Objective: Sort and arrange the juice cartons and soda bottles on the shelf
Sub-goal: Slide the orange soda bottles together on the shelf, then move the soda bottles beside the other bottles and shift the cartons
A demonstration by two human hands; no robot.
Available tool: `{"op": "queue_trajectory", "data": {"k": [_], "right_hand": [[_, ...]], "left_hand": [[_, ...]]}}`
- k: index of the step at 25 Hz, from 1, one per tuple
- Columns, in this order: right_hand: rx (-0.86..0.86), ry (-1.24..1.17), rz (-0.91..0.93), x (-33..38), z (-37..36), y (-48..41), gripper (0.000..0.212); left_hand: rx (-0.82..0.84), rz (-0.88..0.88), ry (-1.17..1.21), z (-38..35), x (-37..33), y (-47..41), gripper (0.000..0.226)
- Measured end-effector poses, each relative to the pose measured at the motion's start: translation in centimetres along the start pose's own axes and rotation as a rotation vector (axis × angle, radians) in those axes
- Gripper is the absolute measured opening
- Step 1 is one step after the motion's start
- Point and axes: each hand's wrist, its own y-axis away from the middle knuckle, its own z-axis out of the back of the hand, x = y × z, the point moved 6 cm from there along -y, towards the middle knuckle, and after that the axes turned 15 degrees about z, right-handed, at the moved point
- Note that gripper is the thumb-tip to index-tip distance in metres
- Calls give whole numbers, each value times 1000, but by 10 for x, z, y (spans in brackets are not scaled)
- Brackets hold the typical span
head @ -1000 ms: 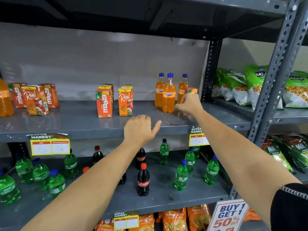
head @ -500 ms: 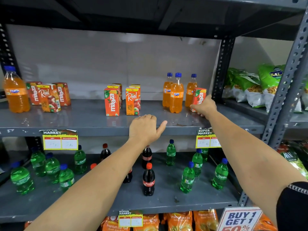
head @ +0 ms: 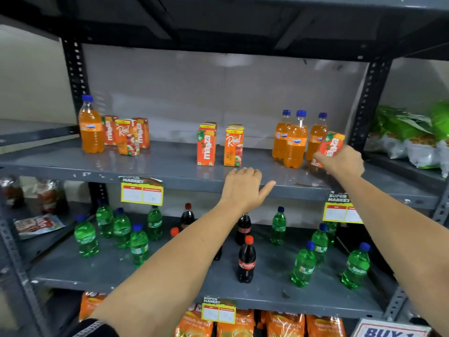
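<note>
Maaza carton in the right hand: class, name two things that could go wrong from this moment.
1. The Maaza carton is tilted in the right hand, right beside three Fanta bottles; swinging it out could topple them.
2. The left hand rests on the shelf edge just in front of two upright cartons; a forward nudge might knock them over.

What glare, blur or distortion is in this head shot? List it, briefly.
Head view: soft overall, price tags unreadable; ceiling-light glare on the back panel; faint reflections on the top shelf; wide-angle bending of the right upright; the Maaza carton in the right hand is slightly smeared.
</note>
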Motion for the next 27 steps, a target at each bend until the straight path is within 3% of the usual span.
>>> {"op": "queue_trajectory", "data": {"k": [5,8,12,19,27], "right_hand": [[-60,51,110,46,6,33,70],[-44,6,128,82,-1,58,72],[13,2,240,151,-25,95,76],[-33,-85,355,276,-68,145,69],[104,-155,426,414,-145,179,54]], "left_hand": [[-12,-48,-1,13,58,12,54],[-27,-71,-11,25,102,21,60],[-16,-88,-47,46,165,31,50],[1,-53,-104,73,281,37,48],[1,20,-215,89,402,42,52]]}}
